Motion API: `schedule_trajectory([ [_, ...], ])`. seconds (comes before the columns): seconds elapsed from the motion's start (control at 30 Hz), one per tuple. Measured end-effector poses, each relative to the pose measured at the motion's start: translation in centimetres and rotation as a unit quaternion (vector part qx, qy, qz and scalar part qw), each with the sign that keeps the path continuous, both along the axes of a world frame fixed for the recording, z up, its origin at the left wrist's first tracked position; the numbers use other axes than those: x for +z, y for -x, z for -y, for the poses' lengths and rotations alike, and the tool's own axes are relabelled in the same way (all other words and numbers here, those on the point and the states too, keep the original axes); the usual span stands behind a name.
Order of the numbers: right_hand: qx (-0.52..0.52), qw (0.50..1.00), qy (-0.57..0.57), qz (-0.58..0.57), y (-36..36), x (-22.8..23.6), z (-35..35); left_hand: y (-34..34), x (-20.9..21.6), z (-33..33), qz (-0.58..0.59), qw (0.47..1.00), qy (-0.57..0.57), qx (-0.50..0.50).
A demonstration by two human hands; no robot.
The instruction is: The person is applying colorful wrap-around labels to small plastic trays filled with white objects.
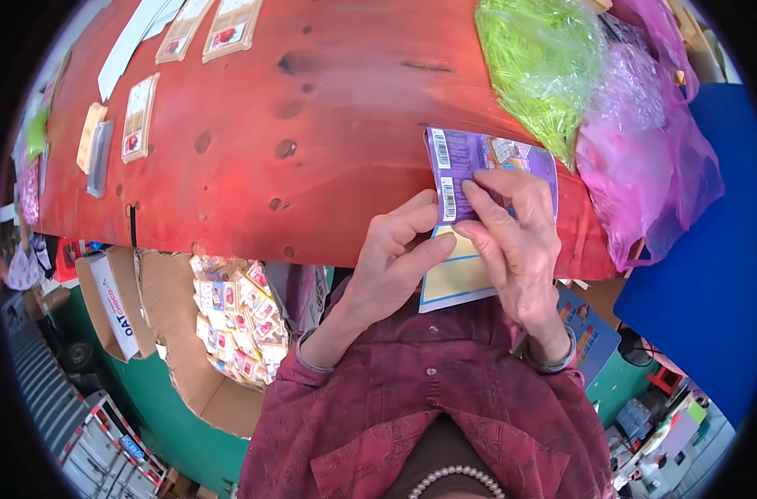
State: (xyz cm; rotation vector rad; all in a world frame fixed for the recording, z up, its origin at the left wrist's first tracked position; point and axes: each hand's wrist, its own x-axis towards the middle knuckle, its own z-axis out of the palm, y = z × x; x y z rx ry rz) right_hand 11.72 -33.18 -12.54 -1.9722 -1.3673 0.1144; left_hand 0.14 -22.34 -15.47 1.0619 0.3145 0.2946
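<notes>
Near the front edge of the red table, a purple printed sheet with barcodes lies under my two hands. Below it hangs a pale yellow panel with blue borders; whether the two are one folded piece I cannot tell. My left hand is closed on the sheet's left side, its thumb lying over the top of the yellow panel. The fingers of my right hand bend together over the middle of the sheet, pinching it where purple meets yellow. Its fingertips partly cover the print.
On the red table, several pale trays with picture labels lie at the left. Bags of green shreds and pink plastic crowd the right. A cardboard box of small packages stands below the table's edge.
</notes>
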Motion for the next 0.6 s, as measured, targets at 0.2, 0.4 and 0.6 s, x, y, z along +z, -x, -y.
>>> schedule_trajectory([
  [0.2, 0.016, 0.996, -0.056, 0.068, -0.2, -0.3, 0.5, -0.9, 0.6, 0.5, -0.014, 0.988, -0.154, 0.009],
  [0.4, 0.011, 0.99, -0.021, 0.137, 0.1, 0.1, 0.7, -1.6, 1.4, 0.8, -0.032, 0.975, -0.218, 0.033],
  [0.6, 0.007, 0.987, -0.002, 0.16, 0.3, 0.6, 0.6, -1.8, 1.9, 1.0, -0.042, 0.962, -0.265, 0.052],
])
